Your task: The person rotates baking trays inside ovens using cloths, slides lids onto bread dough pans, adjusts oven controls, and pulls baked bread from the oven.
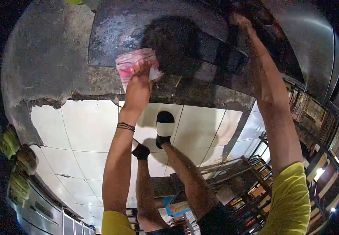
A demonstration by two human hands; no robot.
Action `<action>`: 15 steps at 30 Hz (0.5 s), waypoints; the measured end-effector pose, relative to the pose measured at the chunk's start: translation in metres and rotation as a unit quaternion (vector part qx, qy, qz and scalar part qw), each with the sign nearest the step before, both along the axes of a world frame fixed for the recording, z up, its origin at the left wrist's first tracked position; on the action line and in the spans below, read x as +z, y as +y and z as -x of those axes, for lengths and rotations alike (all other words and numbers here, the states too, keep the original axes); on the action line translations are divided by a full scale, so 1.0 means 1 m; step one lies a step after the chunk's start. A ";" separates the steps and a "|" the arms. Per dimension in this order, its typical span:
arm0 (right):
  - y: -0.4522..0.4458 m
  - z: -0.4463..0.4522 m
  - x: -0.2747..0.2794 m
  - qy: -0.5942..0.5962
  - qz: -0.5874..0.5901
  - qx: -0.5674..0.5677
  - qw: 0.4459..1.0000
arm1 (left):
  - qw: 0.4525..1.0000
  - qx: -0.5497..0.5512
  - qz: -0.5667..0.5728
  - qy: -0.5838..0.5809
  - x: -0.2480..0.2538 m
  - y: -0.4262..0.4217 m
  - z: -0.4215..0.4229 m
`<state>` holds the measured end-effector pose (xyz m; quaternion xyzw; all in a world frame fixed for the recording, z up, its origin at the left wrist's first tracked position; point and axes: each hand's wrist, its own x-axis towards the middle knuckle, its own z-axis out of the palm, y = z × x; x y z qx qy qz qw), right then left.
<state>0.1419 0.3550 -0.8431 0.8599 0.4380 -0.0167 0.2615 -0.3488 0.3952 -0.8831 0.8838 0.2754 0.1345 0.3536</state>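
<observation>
My left hand [139,76], with dark bands at its wrist, presses a pink-and-white striped cloth [124,69] at the near edge of a dark, worn slab [114,33]. The fingers are bent over the cloth, and its corners stick out around them. Further off to the right, my right hand [242,22] reaches to a dark ledge [269,33] beside the slab. It is small and in dim light, so its fingers do not show clearly. A wet-looking shine and a dark head-shaped shadow lie on the slab.
Rough grey concrete [44,58] borders the slab, with a broken edge above white floor tiles [87,121]. My feet in black-and-white socks [165,127] stand on the tiles. Cluttered wooden racks [251,192] fill the lower right; green bundles [18,186] sit at the left.
</observation>
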 end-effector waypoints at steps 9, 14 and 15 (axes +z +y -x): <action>-0.072 0.094 -0.013 0.143 -0.452 0.125 0.872 | 0.891 0.187 0.412 0.038 0.032 0.033 0.028; -0.135 0.170 -0.004 0.220 -0.396 -0.021 0.891 | 0.614 0.347 0.662 -0.255 0.052 0.043 0.058; -0.150 0.184 -0.014 0.237 -0.386 -0.052 0.890 | 0.592 0.270 0.715 -0.256 0.049 0.050 0.070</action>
